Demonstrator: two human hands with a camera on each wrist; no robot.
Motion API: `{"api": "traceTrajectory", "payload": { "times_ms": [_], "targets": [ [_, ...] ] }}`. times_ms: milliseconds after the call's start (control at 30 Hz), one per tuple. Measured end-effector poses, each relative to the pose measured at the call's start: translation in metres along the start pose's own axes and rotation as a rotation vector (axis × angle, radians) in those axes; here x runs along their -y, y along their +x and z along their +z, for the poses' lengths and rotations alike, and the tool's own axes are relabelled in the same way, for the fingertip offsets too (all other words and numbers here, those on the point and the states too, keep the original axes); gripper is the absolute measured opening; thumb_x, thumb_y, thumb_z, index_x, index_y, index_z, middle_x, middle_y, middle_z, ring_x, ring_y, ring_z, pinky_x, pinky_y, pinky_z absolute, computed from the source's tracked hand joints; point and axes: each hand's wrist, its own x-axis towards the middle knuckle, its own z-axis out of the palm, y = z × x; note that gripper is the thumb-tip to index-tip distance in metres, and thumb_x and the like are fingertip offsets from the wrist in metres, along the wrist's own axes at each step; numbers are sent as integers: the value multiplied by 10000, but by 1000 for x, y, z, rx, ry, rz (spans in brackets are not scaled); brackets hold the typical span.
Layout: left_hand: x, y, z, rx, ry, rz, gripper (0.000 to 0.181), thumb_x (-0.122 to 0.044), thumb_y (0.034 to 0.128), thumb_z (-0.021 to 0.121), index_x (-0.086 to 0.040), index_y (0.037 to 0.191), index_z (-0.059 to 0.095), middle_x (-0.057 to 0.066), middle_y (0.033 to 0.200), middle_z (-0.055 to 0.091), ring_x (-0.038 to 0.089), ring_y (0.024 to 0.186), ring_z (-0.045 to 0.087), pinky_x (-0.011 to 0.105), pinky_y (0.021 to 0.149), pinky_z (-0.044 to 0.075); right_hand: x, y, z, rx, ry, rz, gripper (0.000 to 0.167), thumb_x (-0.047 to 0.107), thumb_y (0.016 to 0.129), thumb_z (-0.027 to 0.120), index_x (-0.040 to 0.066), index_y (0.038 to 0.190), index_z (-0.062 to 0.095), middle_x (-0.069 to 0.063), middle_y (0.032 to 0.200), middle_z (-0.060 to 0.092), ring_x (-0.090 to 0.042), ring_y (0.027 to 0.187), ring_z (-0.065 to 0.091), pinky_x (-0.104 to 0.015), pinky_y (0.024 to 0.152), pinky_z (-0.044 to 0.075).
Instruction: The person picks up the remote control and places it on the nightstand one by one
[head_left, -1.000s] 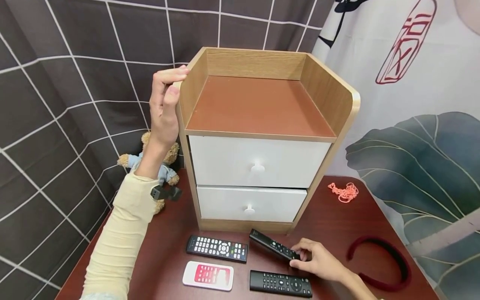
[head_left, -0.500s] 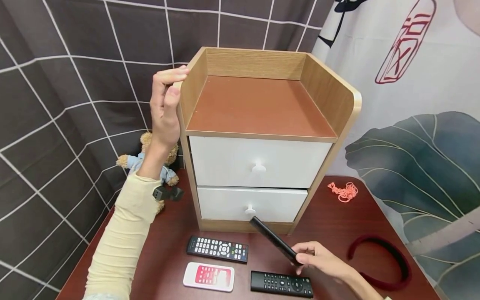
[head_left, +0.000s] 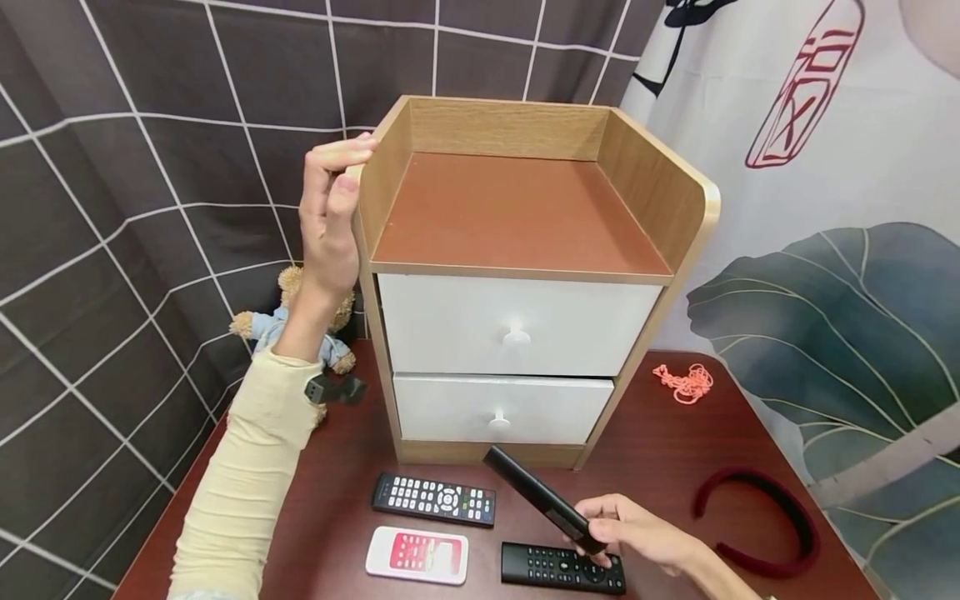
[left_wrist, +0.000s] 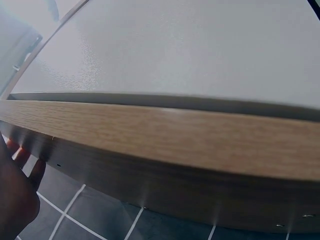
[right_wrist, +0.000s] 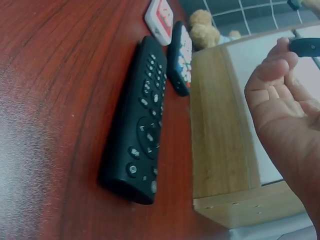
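Observation:
In the head view the left hand (head_left: 327,225) rests its fingers on the upper left side panel of a wooden cabinet (head_left: 525,215) with two white drawers. The right hand (head_left: 637,533) pinches the near end of a black remote (head_left: 536,493), its plain side showing, tilted above the table. Just below that remote lies a second black remote (head_left: 547,567), buttons up. The right wrist view shows the lying remote (right_wrist: 137,125) and the right hand (right_wrist: 285,105) with the held one's end (right_wrist: 305,47) at its fingertips. Both drawers are closed or nearly so.
A remote with white buttons (head_left: 433,498) and a white-and-red remote (head_left: 417,555) lie at the left. A teddy bear (head_left: 335,350) sits behind the left arm. Coral string (head_left: 686,384) and a dark red headband (head_left: 795,508) lie on the right.
The right hand has lifted the black remote off the table, turned it over, and lately moved it slightly left and nearer the table's front. The left hand has stayed on the panel.

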Motion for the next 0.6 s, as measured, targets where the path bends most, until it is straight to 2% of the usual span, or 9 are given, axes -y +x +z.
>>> {"api": "traceTrajectory", "payload": {
  "times_ms": [33, 167, 267, 400, 500, 600],
  "targets": [
    [0, 0, 0, 0, -4, -1, 388, -202, 917, 427, 113, 1109, 547, 2, 1205, 619, 275, 1261, 546, 415, 1176, 371, 2, 0, 1, -4, -10, -4, 521, 259, 1046, 427, -256, 1118, 447, 51, 933, 667, -12, 746, 563, -167, 554, 432],
    [0, 0, 1, 1, -23, 0, 371, -182, 921, 425, 115, 1109, 545, -5, 1205, 619, 287, 1267, 540, 418, 1177, 371, 9, 2, 6, -3, -43, -53, 439, 203, 1044, 422, -230, 1072, 486, -192, 774, 598, 3, 702, 520, -191, 459, 367],
    [0, 0, 1, 4, -32, 2, 369, -174, 920, 424, 118, 1113, 540, -6, 1209, 618, 291, 1271, 536, 420, 1181, 369, 13, 2, 9, 14, -74, -101, 394, 190, 1040, 407, -190, 1040, 512, -330, 771, 482, -10, 663, 488, -214, 405, 313],
    [0, 0, 0, 8, -35, 4, 377, -180, 920, 432, 124, 1118, 534, -13, 1216, 616, 288, 1276, 534, 424, 1186, 364, 23, 3, 14, 11, -92, -140, 399, 234, 1039, 403, -145, 1039, 529, -301, 723, 477, -92, 621, 493, -234, 366, 278],
    [0, -1, 0, 10, -35, 5, 374, -177, 923, 435, 127, 1116, 535, -16, 1217, 616, 283, 1279, 536, 428, 1190, 361, 36, 2, 17, -25, -99, -160, 407, 274, 1032, 430, -106, 1056, 573, -312, 687, 470, -131, 590, 509, -222, 361, 306],
    [1, -2, -1, 7, -28, 6, 370, -174, 924, 435, 126, 1113, 539, -13, 1216, 618, 284, 1278, 540, 431, 1190, 361, 55, 1, 17, -49, -103, -190, 386, 297, 1020, 468, -49, 1085, 626, -310, 668, 463, -186, 519, 441, -226, 359, 305]
  ]
}}
